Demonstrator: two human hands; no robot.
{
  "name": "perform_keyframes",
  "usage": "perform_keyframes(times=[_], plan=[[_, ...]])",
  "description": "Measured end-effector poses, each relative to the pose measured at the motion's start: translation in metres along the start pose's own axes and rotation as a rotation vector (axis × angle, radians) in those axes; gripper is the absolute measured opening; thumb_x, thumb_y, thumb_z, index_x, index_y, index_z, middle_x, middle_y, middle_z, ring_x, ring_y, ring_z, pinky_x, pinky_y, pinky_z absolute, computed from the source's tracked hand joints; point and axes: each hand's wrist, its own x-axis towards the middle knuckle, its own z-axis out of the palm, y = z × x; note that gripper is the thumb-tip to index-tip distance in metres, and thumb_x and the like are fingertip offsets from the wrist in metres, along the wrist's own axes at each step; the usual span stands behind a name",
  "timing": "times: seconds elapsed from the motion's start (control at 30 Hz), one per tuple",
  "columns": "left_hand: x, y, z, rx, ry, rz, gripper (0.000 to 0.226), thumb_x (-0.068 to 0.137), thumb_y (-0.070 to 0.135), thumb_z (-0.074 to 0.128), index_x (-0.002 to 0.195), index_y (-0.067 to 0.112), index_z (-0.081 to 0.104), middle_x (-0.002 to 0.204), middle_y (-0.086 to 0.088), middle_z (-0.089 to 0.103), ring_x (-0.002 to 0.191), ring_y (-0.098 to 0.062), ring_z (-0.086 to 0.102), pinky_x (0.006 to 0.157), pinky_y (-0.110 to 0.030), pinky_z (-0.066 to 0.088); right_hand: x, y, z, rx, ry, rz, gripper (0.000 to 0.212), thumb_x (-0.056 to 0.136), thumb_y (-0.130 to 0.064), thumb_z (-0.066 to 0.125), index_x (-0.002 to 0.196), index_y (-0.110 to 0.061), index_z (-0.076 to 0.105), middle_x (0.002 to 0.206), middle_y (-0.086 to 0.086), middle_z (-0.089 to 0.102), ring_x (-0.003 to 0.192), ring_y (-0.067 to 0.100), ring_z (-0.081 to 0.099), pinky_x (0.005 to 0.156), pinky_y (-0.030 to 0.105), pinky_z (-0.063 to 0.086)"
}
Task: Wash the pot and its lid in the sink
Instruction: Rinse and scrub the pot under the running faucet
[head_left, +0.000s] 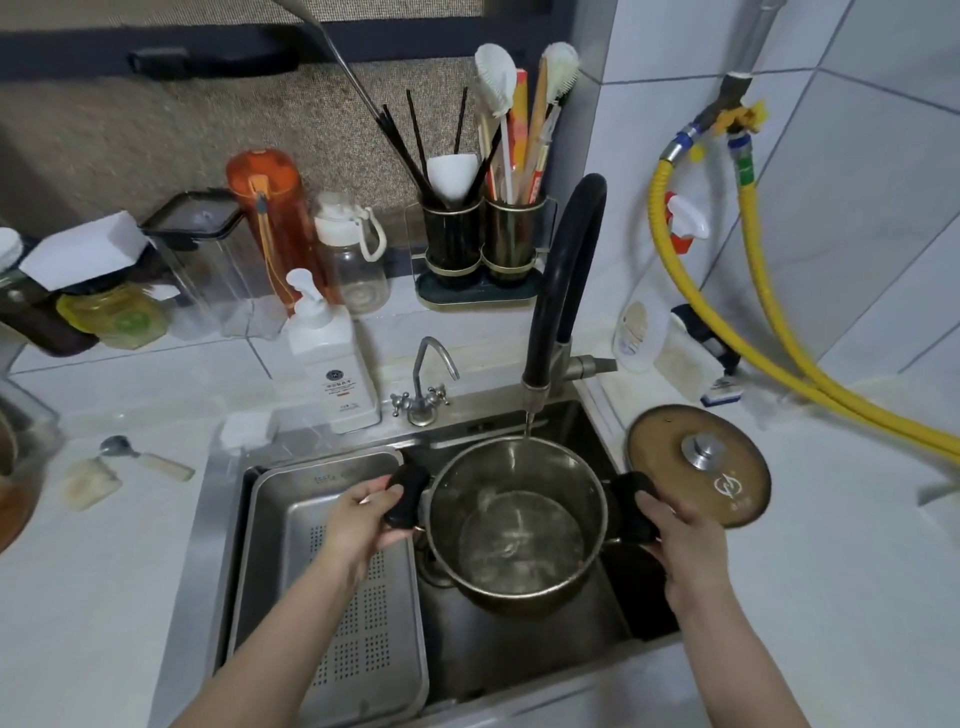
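Over the steel sink (519, 660), a person holds a stainless stockpot (514, 519) by both black side handles, the pot sitting squarely between the two hands. At the pot's nine o'clock, the left hand (358, 519) grasps the left handle (408, 493), fingers curled round it. At three o'clock, the right hand (685, 540) grips the right handle (636, 506) in the same way. The pot stands upright, mouth open to the camera, with a shallow pool of water at its bottom. A thin stream falls from the black gooseneck faucet (566, 270) at twelve o'clock and meets the pot at its far rim.

The brown glass lid (698, 465), knob up, lies flat on the white counter at the pot's two o'clock, just beyond the right hand and apart from it. A perforated steel drain tray (332, 571) fills the sink's left side, under the left forearm.

At eleven o'clock a white pump bottle (332, 364) stands beside a small chrome tap (426, 384). Behind it sit an orange bottle (270, 223) and a twin utensil holder (483, 244) with chopsticks and brushes. Yellow hoses (779, 332) run down the tiled wall at two o'clock.
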Motion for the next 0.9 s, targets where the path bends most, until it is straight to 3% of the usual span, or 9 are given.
perform_keyframes(times=[0.13, 0.23, 0.3, 0.5, 0.6, 0.63, 0.77, 0.83, 0.9], plan=[[0.012, -0.014, 0.022, 0.0, -0.016, -0.033, 0.022, 0.091, 0.001, 0.056, 0.112, 0.006, 0.052, 0.102, -0.018, 0.062, 0.075, -0.027, 0.064, 0.046, -0.03, 0.058, -0.004, -0.028, -0.003, -0.002, 0.024, -0.173, 0.039, 0.085, -0.003, 0.064, 0.123, -0.006, 0.059, 0.1, 0.006, 0.069, 0.087, 0.018, 0.065, 0.08, 0.028, 0.056], [0.017, -0.026, 0.051, 0.062, -0.057, -0.04, 0.013, 0.091, 0.001, 0.055, 0.096, 0.013, 0.053, 0.099, -0.012, 0.061, 0.074, -0.023, 0.063, 0.048, -0.03, 0.058, -0.007, -0.044, -0.02, 0.005, 0.054, -0.278, 0.041, 0.084, -0.003, 0.065, 0.125, -0.009, 0.059, 0.121, 0.011, 0.064, 0.111, 0.023, 0.061, 0.102, 0.043, 0.045], [0.022, -0.033, 0.071, 0.089, -0.099, -0.039, 0.016, 0.091, 0.0, 0.055, 0.104, 0.008, 0.052, 0.103, -0.015, 0.059, 0.074, -0.022, 0.062, 0.045, -0.027, 0.056, -0.01, -0.051, -0.034, 0.017, 0.069, -0.327, 0.038, 0.084, -0.004, 0.065, 0.121, -0.014, 0.062, 0.124, 0.011, 0.063, 0.117, 0.022, 0.059, 0.105, 0.043, 0.044], [0.031, -0.035, 0.122, 0.163, -0.18, 0.026, 0.034, 0.084, 0.001, 0.066, 0.115, 0.002, 0.052, 0.103, -0.015, 0.062, 0.08, -0.026, 0.064, 0.059, -0.036, 0.058, -0.023, -0.057, -0.067, 0.124, 0.117, -0.396, 0.026, 0.079, -0.005, 0.068, 0.094, -0.026, 0.067, 0.107, 0.002, 0.071, 0.095, 0.007, 0.067, 0.083, 0.015, 0.053], [0.048, -0.041, 0.133, 0.272, -0.209, 0.106, 0.062, 0.062, 0.032, 0.084, 0.111, 0.005, 0.057, 0.105, -0.017, 0.067, 0.092, -0.031, 0.066, 0.08, -0.042, 0.055, -0.025, -0.05, -0.076, 0.156, 0.115, -0.417, 0.039, 0.057, -0.03, 0.078, 0.094, -0.026, 0.068, 0.089, -0.01, 0.075, 0.084, -0.003, 0.069, 0.072, 0.011, 0.054], [0.06, -0.049, 0.134, 0.3, -0.223, 0.127, 0.068, 0.056, 0.039, 0.084, 0.11, 0.007, 0.06, 0.107, -0.017, 0.069, 0.095, -0.032, 0.067, 0.085, -0.045, 0.055, -0.024, -0.046, -0.079, 0.152, 0.121, -0.412, 0.035, 0.062, -0.026, 0.077, 0.096, -0.025, 0.067, 0.091, -0.008, 0.075, 0.083, -0.003, 0.069, 0.071, 0.011, 0.054], [0.052, -0.036, 0.139, 0.26, -0.162, 0.189, 0.042, 0.072, 0.026, 0.078, 0.107, 0.006, 0.063, 0.105, -0.017, 0.07, 0.097, -0.034, 0.067, 0.086, -0.049, 0.055, -0.017, -0.03, -0.086, 0.175, 0.107, -0.392, 0.024, 0.083, -0.007, 0.064, 0.1, -0.024, 0.064, 0.105, 0.002, 0.068, 0.085, 0.0, 0.069, 0.07, 0.012, 0.055], [0.046, -0.026, 0.141, 0.191, -0.157, 0.194, 0.039, 0.078, 0.021, 0.075, 0.108, -0.001, 0.061, 0.105, -0.02, 0.068, 0.093, -0.034, 0.066, 0.078, -0.041, 0.055, -0.016, -0.024, -0.087, 0.177, 0.086, -0.387, 0.03, 0.074, -0.026, 0.076, 0.102, -0.025, 0.065, 0.105, 0.002, 0.072, 0.092, 0.007, 0.069, 0.074, 0.015, 0.055], [0.036, -0.015, 0.143, 0.15, -0.176, 0.2, 0.028, 0.084, 0.014, 0.068, 0.105, -0.003, 0.063, 0.098, -0.021, 0.067, 0.086, -0.032, 0.063, 0.076, -0.042, 0.051, -0.017, -0.022, -0.087, 0.161, 0.073, -0.383, 0.061, 0.049, -0.047, 0.086, 0.103, -0.027, 0.066, 0.1, -0.002, 0.075, 0.095, 0.009, 0.068, 0.075, 0.016, 0.056]])
